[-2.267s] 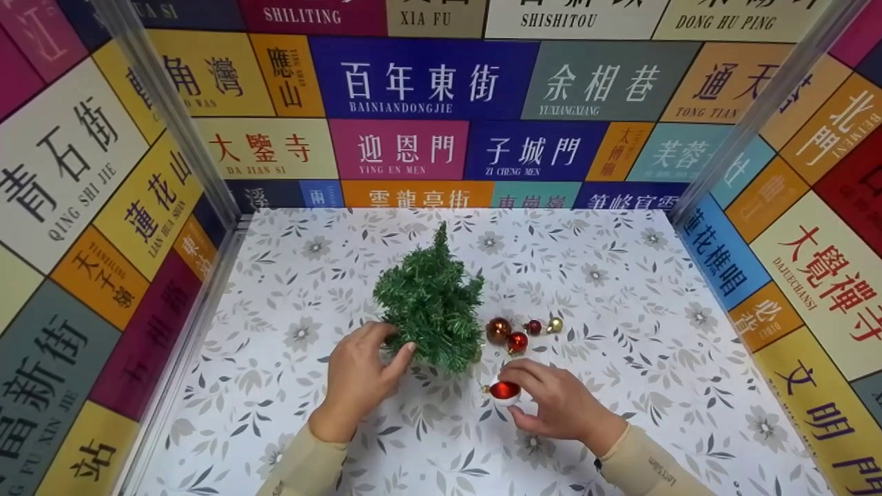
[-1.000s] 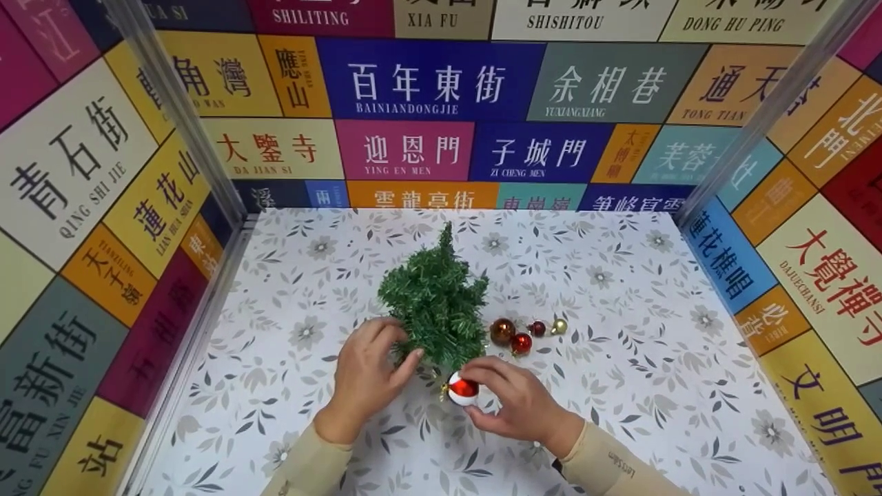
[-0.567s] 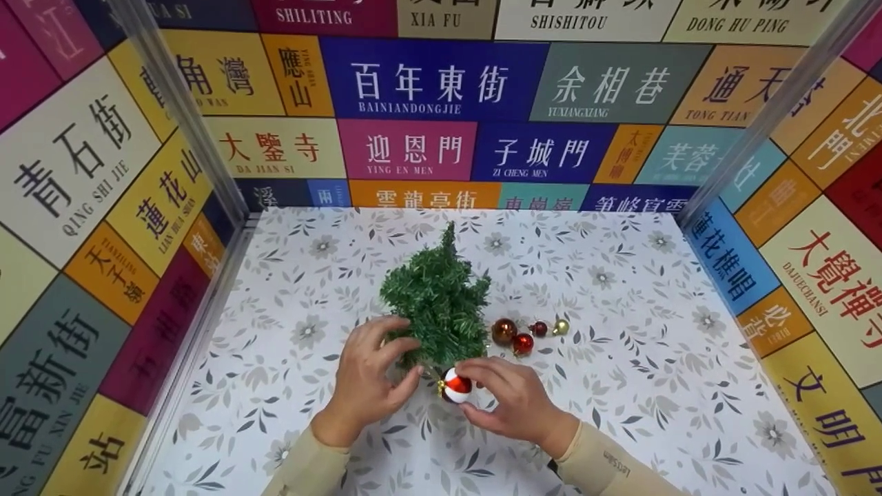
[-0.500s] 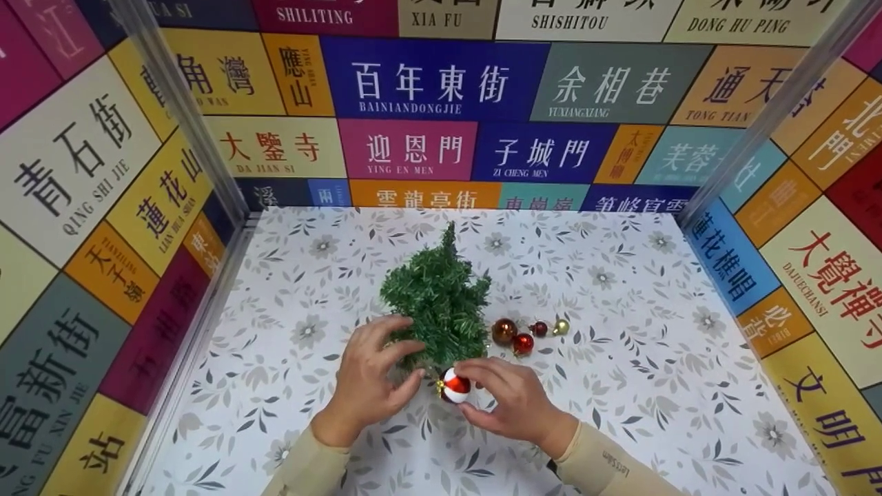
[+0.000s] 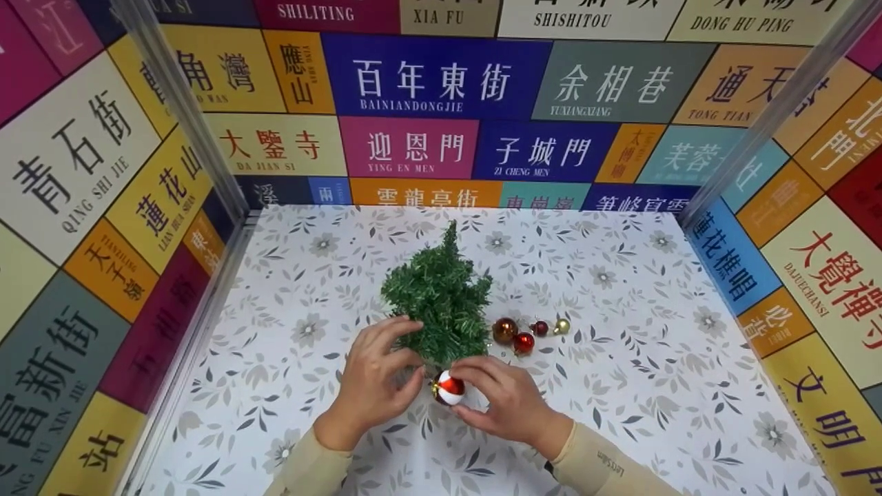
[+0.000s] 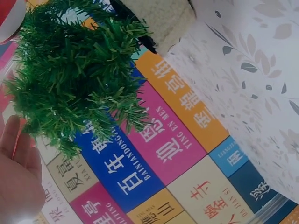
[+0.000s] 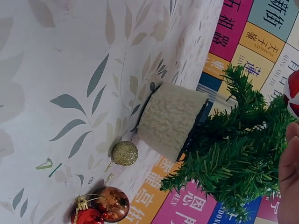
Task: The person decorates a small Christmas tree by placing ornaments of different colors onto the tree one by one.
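Note:
A small green Christmas tree (image 5: 441, 296) stands on the patterned tabletop. Its pale fleecy base (image 7: 170, 119) shows in the right wrist view. My right hand (image 5: 510, 403) pinches a red and white bauble (image 5: 452, 388) between thumb and fingers, just in front of the lower branches. The bauble's gold cap points left, towards my left hand (image 5: 375, 382). That hand is at the tree's left front, fingers loosely bent and apart, fingertips by the lower branches. In the left wrist view its fingers (image 6: 21, 144) reach close to the foliage; contact is unclear.
Right of the tree lie a brown bauble (image 5: 505, 330), a red bauble (image 5: 524, 342), a small dark red bauble (image 5: 539, 328) and a small gold bauble (image 5: 562, 326). A glittery gold ball (image 7: 124, 153) lies near the base. Printed panels (image 5: 427, 76) wall in the table.
My right hand has carried the red and white bauble leftward from beside the tree to its front, turning it. My left hand has shifted slightly right, towards the bauble.

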`<state>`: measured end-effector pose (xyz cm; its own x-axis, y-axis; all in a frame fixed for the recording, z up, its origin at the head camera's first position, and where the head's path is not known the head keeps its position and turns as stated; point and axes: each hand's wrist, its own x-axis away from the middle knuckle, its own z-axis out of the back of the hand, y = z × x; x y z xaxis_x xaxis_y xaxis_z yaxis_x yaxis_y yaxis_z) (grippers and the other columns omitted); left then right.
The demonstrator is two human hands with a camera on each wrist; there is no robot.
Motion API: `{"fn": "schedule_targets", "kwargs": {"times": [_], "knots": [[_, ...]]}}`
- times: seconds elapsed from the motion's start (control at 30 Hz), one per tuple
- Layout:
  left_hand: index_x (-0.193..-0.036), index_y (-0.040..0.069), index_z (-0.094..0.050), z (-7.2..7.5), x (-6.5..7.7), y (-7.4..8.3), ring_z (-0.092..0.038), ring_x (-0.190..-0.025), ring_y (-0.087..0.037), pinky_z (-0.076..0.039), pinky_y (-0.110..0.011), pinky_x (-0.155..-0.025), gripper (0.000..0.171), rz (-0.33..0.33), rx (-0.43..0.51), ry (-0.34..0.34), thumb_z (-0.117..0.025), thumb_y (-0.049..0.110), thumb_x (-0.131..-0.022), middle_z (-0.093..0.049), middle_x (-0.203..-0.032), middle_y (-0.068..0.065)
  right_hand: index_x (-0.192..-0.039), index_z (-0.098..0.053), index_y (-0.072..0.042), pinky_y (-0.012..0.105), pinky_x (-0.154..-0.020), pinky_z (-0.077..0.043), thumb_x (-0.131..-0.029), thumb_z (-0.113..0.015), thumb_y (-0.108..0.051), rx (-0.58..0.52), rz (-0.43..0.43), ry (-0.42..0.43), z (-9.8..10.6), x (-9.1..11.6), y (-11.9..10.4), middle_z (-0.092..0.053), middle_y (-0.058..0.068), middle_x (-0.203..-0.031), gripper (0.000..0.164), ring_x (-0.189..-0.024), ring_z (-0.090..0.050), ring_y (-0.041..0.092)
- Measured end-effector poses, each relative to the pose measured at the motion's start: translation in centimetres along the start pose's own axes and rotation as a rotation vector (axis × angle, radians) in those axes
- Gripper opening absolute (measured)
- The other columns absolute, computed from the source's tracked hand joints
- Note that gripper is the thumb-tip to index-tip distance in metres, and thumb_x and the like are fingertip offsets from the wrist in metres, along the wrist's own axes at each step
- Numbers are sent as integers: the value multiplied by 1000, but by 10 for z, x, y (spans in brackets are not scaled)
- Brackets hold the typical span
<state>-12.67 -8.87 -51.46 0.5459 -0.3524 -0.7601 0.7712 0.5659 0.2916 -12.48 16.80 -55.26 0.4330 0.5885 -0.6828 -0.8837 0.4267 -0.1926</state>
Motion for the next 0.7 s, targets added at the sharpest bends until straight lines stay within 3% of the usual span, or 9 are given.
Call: {"fn": "schedule_targets", "kwargs": {"times": [0.27, 0.4, 0.53, 0.7], "knots": [[-73, 21, -69, 0, -2, 2, -52, -127, -31, -38, -51, -104, 8, 0, -10, -7, -71, 19, -81, -62, -128, -7, -126, -65, -14, 28, -77, -55, -84, -78, -32, -24, -13, -36, -2, -3, -3, -58, 2, -127, 48, -103, -62, 13], [-72, 21, -68, -1, -1, 1, -53, -126, -32, -38, -52, -104, 10, 3, -27, -11, -69, 18, -81, -62, -129, -7, -120, -68, -16, 25, -67, -54, -88, -74, -31, -2, -18, 10, -3, -11, -6, -61, -3, -111, 36, -87, -62, 10], [-73, 21, -69, -1, 0, 0, -53, -125, -32, -38, -51, -104, 8, 24, -30, -13, -69, 17, -80, -62, -129, -6, -108, -72, -16, 21, -59, -50, -86, -77, -23, -3, -38, 63, -5, -25, -11, -59, -6, -90, 24, -72, -56, 6], [-76, 21, -70, 0, -1, 2, -53, -126, -31, -37, -50, -105, 7, 44, -32, -21, -70, 18, -83, -62, -130, -5, -103, -73, -18, 17, -55, -44, -84, -79, -18, -53, -85, 67, -8, -41, -15, -56, -8, -80, 20, -65, -52, 3]]}}
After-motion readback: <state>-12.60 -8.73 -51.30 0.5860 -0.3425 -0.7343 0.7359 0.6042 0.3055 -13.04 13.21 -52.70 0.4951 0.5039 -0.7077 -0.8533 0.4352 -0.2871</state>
